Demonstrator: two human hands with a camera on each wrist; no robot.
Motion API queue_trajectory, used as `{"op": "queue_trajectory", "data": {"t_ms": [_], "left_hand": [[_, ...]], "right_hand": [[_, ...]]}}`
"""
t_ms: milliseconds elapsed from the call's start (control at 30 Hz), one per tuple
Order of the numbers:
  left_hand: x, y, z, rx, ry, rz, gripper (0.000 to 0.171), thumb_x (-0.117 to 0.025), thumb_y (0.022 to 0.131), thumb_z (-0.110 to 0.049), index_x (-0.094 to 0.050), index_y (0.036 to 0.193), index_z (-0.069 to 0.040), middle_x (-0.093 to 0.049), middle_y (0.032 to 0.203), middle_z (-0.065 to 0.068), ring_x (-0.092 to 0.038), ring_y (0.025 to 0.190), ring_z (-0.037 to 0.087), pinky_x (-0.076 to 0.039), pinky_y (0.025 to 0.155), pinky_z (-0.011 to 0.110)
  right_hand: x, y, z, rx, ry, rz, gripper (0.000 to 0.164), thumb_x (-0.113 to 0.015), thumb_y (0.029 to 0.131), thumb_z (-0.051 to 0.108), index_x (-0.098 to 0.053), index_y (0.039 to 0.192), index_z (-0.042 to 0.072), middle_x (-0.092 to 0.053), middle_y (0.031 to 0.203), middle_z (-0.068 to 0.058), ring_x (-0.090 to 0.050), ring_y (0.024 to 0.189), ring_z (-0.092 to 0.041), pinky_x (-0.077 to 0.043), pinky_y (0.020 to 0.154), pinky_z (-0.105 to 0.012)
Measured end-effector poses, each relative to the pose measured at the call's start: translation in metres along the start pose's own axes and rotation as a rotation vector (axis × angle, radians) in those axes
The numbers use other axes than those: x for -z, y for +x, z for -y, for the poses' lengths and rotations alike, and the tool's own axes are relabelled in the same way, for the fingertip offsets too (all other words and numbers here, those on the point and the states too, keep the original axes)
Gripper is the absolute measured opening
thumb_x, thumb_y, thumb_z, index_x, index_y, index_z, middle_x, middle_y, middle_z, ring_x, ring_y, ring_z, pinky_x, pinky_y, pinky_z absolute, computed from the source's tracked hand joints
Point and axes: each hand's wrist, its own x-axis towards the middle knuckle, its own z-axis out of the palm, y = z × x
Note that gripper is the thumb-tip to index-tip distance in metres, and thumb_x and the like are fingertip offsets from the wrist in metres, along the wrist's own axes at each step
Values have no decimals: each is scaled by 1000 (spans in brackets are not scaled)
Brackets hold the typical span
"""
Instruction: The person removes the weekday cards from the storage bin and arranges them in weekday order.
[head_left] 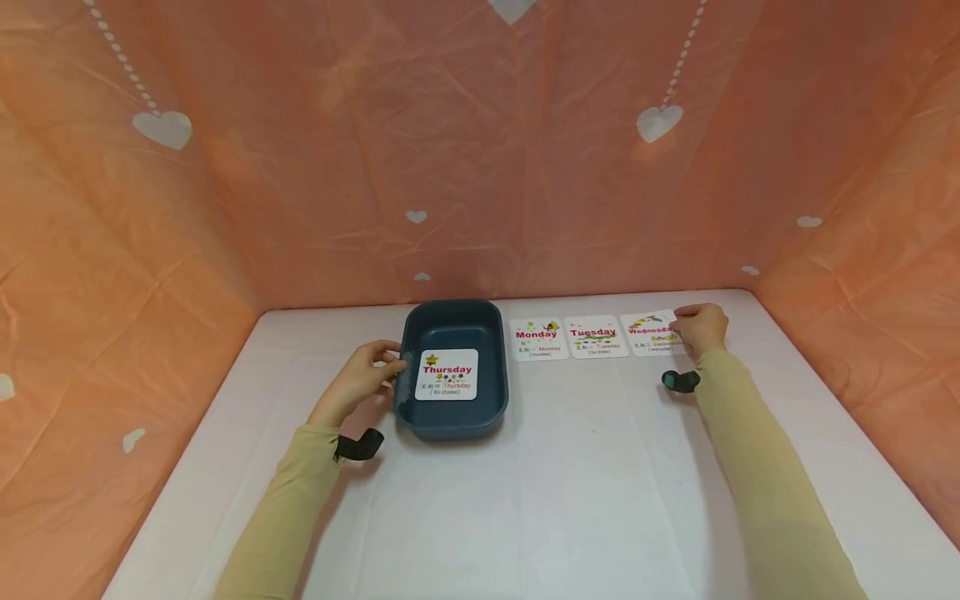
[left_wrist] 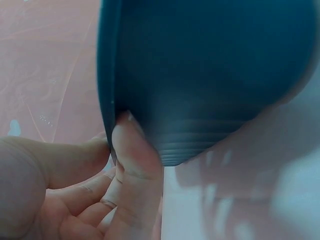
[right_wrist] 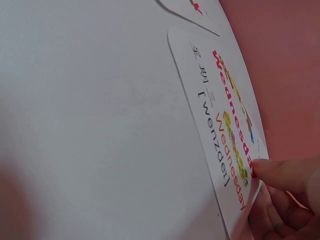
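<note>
My left hand (head_left: 363, 379) pinches the left rim of a dark blue-grey plastic tray (head_left: 491, 367) between thumb and fingers. In the left wrist view, a fingertip (left_wrist: 135, 145) presses on the wall of the tray (left_wrist: 210, 65). Inside the tray lies a white Thursday card (head_left: 447, 375), face up. At the far right, my right hand (head_left: 702, 327) holds the right edge of the Wednesday card (head_left: 651, 332). The right wrist view shows the thumb (right_wrist: 285, 172) on top of that card's edge, with the other fingers curled under it, partly hidden.
The Monday card (head_left: 538, 339) and the Tuesday card (head_left: 596, 337) lie in a row between the tray and the Wednesday card, near the far edge of the white table (head_left: 555, 500). An orange curtain with white hearts (head_left: 465, 167) surrounds the table's back and sides.
</note>
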Motion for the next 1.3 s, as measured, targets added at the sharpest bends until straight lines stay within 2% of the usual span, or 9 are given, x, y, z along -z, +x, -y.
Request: {"op": "queue_trajectory", "data": {"t_ms": [400,533,600,700,800,967,1067,1167,1300], "left_hand": [[-1,0,1,5,-7,-1,39,-55,96,-3,-44,131,10,-56,97,19,-59,68,16,-55,61,34],[0,0,1,7,2,2,40,-55,96,-4,-43,131,10,-55,98,19,-59,69,16,-55,61,34],[0,0,1,10,2,1,40,-55,96,-4,-43,131,10,-56,98,19,-59,69,17,-55,61,34],[0,-1,0,10,-1,-1,39,-56,96,-3,-44,131,11,-56,97,19,-59,69,16,-55,61,34],[-1,0,0,2,-3,1,39,-55,96,-2,-44,130,11,-56,96,19,-58,68,16,-55,61,34],[0,-1,0,1,-20,5,40,-54,96,-2,-43,132,11,-55,96,18,-58,67,15,-54,59,33],[0,-1,0,3,-33,10,41,-54,97,-2,-42,133,11,-55,96,18,-58,67,15,-54,59,33],[0,-1,0,4,-29,13,41,-54,97,-2,-41,133,11,-55,97,18,-58,67,15,-54,59,33],[0,-1,0,6,-28,11,41,-54,97,-2,-41,133,11,-55,99,21,-58,68,16,-54,59,32]], "right_hand": [[-4,-5,1,34,-34,-46,34,-61,88,-4,-58,120,-12,-47,127,-28,-40,119,-36,-37,100,-45],[-4,-4,-2,42,-34,-46,33,-62,87,-3,-59,118,-12,-48,126,-26,-42,116,-35,-40,95,-41],[-2,-3,-4,43,-33,-37,34,-63,87,0,-59,119,-10,-49,126,-25,-42,115,-32,-42,90,-35],[4,-2,-7,36,-4,1,37,-62,89,4,-58,124,-8,-50,126,-23,-46,108,-26,-43,81,-25],[10,-2,-7,9,92,56,40,-58,93,7,-53,131,-6,-49,128,-19,-49,101,-19,-44,79,-19],[15,-3,-4,-41,297,135,46,-56,96,8,-44,140,-3,-45,127,-10,-50,100,-13,-46,90,-22],[15,-5,0,-22,384,187,50,-57,96,8,-40,141,-4,-46,123,-8,-50,105,-14,-44,94,-23],[12,-9,5,15,465,238,51,-59,95,7,-40,140,-7,-49,123,-13,-52,108,-17,-43,95,-25],[3,-15,16,113,313,269,50,-58,97,19,-43,139,-5,-51,130,-19,-57,105,-12,-44,94,-25]]}}
